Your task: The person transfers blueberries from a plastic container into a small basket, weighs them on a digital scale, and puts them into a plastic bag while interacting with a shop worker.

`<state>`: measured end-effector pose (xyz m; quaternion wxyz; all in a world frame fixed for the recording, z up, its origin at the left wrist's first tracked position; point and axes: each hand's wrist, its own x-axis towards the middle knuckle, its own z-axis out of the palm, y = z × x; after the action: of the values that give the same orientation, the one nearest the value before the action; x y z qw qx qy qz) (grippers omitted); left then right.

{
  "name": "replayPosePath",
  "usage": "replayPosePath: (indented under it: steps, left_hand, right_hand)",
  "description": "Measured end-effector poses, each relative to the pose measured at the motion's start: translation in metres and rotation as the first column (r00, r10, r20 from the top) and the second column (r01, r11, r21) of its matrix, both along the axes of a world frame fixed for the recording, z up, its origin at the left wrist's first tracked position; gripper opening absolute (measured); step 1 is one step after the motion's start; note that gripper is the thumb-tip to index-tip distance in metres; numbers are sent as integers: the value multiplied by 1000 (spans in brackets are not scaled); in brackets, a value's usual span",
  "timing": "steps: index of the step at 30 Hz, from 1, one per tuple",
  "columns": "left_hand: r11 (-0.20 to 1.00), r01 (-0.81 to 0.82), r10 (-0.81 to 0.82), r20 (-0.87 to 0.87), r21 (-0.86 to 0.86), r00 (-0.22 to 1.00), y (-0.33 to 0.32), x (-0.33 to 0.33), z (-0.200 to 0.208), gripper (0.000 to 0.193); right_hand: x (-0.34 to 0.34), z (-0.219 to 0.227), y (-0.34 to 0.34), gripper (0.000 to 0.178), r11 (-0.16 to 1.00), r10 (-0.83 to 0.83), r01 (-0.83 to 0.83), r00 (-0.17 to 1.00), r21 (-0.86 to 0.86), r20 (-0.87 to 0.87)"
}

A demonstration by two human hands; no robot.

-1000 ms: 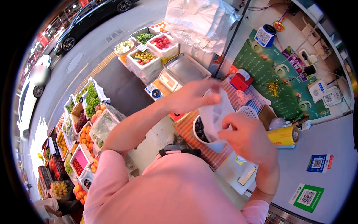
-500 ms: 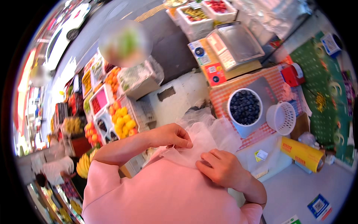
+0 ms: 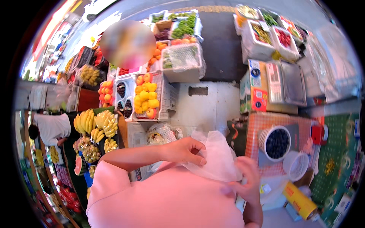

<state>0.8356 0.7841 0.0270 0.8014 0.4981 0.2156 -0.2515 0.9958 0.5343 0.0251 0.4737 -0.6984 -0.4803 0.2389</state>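
Note:
A thin, translucent white plastic bag point(image 3: 216, 154) hangs in front of my chest. My left hand point(image 3: 189, 152) pinches its left edge between thumb and fingers. At the bag's right side is my right hand point(image 3: 248, 178), blurred by motion, its thumb and fingers apart; I see nothing held in it. Beyond it to the right, a white basket of blueberries point(image 3: 277, 143) stands on a red checkered cloth point(image 3: 256, 125). An empty-looking white perforated basket point(image 3: 295, 166) leans close by.
A scale point(image 3: 292, 81) stands beyond the cloth. The yellow roll-shaped box point(image 3: 299, 200) lies near right. Crates of yellow fruit point(image 3: 146, 97) and bunches of bananas point(image 3: 84, 121) fill the left. A person in a white top point(image 3: 53, 128) is at far left.
My view has turned, so the stall sits more upright. My right hand has come away from the bag's gathered edge, opening outward. The left hand keeps its pinch; the bag hangs smoother.

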Motion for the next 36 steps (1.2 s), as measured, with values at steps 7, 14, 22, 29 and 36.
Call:
replayPosePath:
  steps: [7,14,22,29,36]
  left_hand:
    - [954,-237,190,236,186,953,64,-50,0,15]
    - [774,-614,534,362,154,764,94,-98,-11,19]
    - [237,-937,867,380,254,323,60,-128,-3,24]
    - [111,-987,806,571,116,157,22,-124,-18,31]
    - [390,-823,663,495,413,562,-3,-119,5,27]
  right_hand:
    - [-36,-91,21,37,900,-436,308,668,-308,-604]
    - [-16,-69,91,36,836,-532,296,645,-462,-549]
    - [14,-47,181,36,962,-249,263,750,-69,-613]
    - [20,-56,193,39,996,-92,65,739,-66,-667]
    - [44,-55,181,42,998,-63,67,743,-21,-666]
